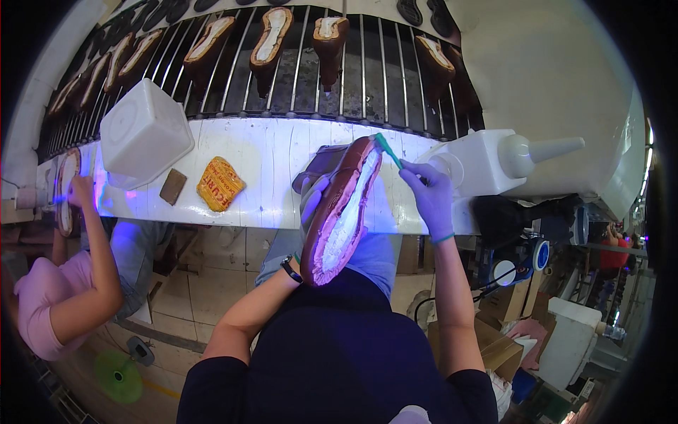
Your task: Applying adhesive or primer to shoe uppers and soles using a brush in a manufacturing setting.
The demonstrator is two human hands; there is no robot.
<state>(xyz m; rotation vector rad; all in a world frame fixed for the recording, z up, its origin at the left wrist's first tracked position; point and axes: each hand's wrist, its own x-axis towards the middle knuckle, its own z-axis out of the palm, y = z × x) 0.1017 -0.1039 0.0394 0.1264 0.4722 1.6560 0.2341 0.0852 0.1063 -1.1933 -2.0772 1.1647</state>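
**Brush at the toe of a held shoe sole**

Head view shows the left hand [311, 201] closed around a brown shoe sole [344, 212], held tilted above the white bench [261, 152] with its pale inner face turned up. The right hand [431, 198], gloved, pinches a green-handled brush [387, 148] whose tip meets the sole's toe end. Good work here probably means keeping the sole steady, drawing strokes along the rim, and not letting the coating spill over the brown edge. A white squeeze bottle [494, 159] lies just beside the right hand. A white tub [145, 133] and an orange packet [220, 184] rest further left. Behind, more soles ride a wire rack conveyor [353, 78]. Another person's arm [95, 247] works at the far left.
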